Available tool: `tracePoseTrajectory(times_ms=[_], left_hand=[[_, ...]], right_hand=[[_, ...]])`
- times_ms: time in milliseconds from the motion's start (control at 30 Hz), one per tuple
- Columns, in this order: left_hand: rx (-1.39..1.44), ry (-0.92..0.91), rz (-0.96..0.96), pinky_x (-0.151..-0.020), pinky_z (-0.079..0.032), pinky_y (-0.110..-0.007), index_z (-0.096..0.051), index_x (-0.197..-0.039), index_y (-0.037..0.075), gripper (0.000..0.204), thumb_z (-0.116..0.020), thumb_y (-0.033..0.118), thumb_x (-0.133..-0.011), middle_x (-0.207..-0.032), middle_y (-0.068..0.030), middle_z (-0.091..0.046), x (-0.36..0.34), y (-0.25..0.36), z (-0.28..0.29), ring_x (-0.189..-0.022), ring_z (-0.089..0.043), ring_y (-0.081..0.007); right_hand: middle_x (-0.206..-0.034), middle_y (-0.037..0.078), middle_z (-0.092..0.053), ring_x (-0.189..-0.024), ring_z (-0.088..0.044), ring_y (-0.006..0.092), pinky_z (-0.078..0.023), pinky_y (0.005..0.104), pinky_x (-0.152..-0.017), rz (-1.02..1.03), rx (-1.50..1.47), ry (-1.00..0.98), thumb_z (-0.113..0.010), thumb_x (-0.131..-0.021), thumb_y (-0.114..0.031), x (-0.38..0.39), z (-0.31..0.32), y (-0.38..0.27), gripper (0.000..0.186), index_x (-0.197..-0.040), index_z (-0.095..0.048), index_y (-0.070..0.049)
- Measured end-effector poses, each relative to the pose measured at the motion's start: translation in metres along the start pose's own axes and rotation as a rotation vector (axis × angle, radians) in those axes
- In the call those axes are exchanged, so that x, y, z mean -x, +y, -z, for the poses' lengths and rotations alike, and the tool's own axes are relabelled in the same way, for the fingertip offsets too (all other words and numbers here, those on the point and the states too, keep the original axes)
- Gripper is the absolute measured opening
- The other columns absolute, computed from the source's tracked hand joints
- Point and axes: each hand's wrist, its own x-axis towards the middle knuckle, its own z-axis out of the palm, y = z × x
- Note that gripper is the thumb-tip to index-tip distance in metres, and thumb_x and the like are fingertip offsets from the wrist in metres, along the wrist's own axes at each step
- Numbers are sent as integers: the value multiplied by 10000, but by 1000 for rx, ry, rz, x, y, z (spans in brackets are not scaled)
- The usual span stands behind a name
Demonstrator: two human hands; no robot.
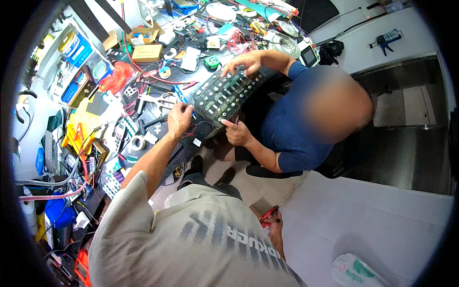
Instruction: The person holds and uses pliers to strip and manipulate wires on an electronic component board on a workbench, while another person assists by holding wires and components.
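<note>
My left hand (180, 119) is closed at the near-left corner of a dark block (224, 93) set with rows of metal terminals, perhaps a battery pack. A slim blue stick (181, 94) runs up from its fingertips; whether the fingers pinch it or the block's edge I cannot tell. Low at my right side, my right hand (275, 228) grips red-handled pliers (268, 216), their jaws partly hidden. A co-worker in a dark blue shirt steadies the block with one hand (244, 62) on its far side and the other hand (236, 132) at its near edge.
Scissors (165, 101), a tape roll (137, 142), a red plastic bag (117, 77) and tangled wires crowd the workbench. A yellow box (147, 53) lies farther back. The co-worker (301, 124) sits close at the right. A white stool (356, 270) stands at lower right.
</note>
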Motion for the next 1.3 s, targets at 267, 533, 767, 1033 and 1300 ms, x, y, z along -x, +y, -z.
tracePoseTrajectory(times_ms=[267,533,767,1033,1300], left_hand=[[-490,-163,-573,-1230,-359,-549,-634,-1360,35,555,-786,258,-876,-1580,-214,-486,89,-58,36,-1487,-434,-435],[-732,-338,-539,-1356,-146,-527,-457,-1610,22,861,-707,507,-944,-1743,-213,-325,87,-78,44,-1640,-252,-383],[-789,-377,-486,-1364,-106,-510,-431,-1636,46,889,-643,578,-956,-1772,-194,-276,88,-74,48,-1663,-198,-364],[-792,-354,-438,-1364,-133,-503,-469,-1609,83,895,-708,552,-885,-1764,-176,-303,86,-73,39,-1655,-231,-353],[-795,-388,-395,-1368,-138,-493,-467,-1616,103,894,-715,552,-884,-1769,-161,-300,83,-70,35,-1656,-239,-328]], right_hand=[[-1379,122,-639,-1325,-627,246,-586,365,-967,243,45,-360,-653,-1012,-100,-32,-119,-173,611,-1587,-458,-34],[-1546,187,-552,-1378,-597,282,-541,378,-1076,366,0,-720,-675,-1018,-122,-9,-245,-278,759,-1681,-318,-29],[-1615,230,-478,-1473,-522,324,-527,394,-1103,522,-213,-924,-662,-976,-8,-42,-333,-330,863,-1716,-221,-74],[-1607,245,-472,-1471,-517,336,-580,437,-1096,833,-238,-1115,-603,-916,103,-148,-437,-373,903,-1720,-234,-77],[-1672,225,-414,-1540,-447,327,-491,464,-1172,872,-51,-1264,-584,-852,125,-213,-484,-361,961,-1726,-216,-34]])
